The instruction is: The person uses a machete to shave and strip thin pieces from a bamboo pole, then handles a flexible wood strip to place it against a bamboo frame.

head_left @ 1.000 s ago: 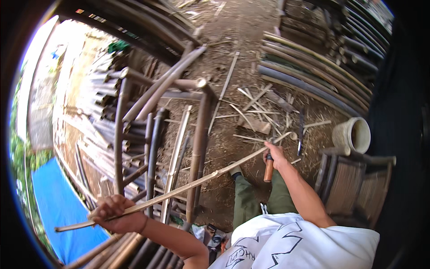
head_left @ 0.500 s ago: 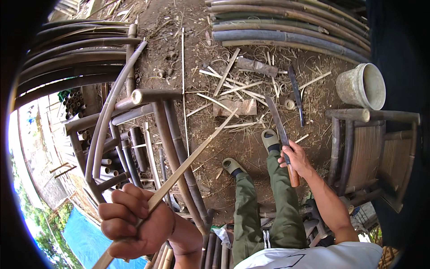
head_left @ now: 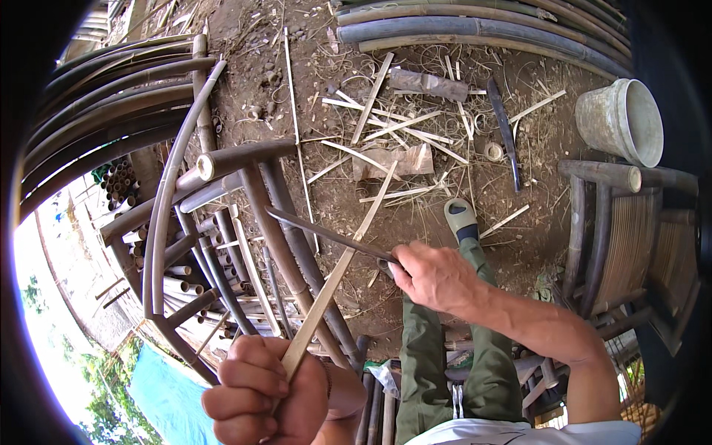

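My left hand [head_left: 256, 389] is closed around the lower part of a long, flat bamboo strip [head_left: 326, 293], which slants up and away to the right. In my right hand [head_left: 437, 276] is a long knife [head_left: 319, 234], gripped by its handle, most of which the fingers hide. Its dark blade crosses the strip near the middle and points left. Whether the edge touches the strip or only passes over it, I cannot tell. Past the strip's far tip lies a short wooden block [head_left: 393, 161] on the dirt, with loose bamboo strips [head_left: 400, 127] around it.
A second dark blade [head_left: 504, 130] and a short log [head_left: 429, 85] lie on the ground. A bamboo frame [head_left: 252, 152] stands at the left, a bamboo chair [head_left: 623, 230] and a grey-white bucket [head_left: 619, 122] at the right. Bamboo poles [head_left: 475, 28] are stacked at the back.
My right hand has swung left with the knife, whose blade now crosses the strip instead of pointing away from me. My left hand and the strip have shifted slightly right.
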Action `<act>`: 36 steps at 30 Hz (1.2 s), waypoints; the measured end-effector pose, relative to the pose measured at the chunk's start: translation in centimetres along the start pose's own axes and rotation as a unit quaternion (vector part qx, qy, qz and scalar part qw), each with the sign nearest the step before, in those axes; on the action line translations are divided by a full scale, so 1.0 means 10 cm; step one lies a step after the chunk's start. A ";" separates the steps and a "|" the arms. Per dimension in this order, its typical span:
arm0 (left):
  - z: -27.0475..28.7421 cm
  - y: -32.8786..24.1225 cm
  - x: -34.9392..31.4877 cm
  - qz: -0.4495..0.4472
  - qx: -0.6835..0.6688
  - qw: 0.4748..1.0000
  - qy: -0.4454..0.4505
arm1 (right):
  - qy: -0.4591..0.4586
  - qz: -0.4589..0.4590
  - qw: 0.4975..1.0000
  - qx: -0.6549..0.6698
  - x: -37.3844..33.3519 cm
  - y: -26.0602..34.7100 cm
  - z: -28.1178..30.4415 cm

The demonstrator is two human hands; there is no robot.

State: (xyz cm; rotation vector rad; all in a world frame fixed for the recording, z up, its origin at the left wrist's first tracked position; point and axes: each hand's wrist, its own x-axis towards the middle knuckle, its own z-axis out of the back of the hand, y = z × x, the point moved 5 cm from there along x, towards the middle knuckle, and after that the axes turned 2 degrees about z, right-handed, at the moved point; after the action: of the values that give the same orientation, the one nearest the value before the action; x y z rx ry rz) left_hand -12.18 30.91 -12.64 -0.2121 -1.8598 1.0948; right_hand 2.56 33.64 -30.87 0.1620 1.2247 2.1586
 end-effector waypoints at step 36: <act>0.91 1.07 -1.21 0.060 -0.034 0.996 0.049 | -0.138 -0.022 0.987 -0.080 0.17 -3.52 -2.23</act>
State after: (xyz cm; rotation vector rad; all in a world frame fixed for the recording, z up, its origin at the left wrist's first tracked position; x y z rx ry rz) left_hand -15.78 25.16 -29.84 -0.4155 -1.8176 1.0835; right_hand 8.87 31.09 -72.02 0.3478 0.8882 2.1018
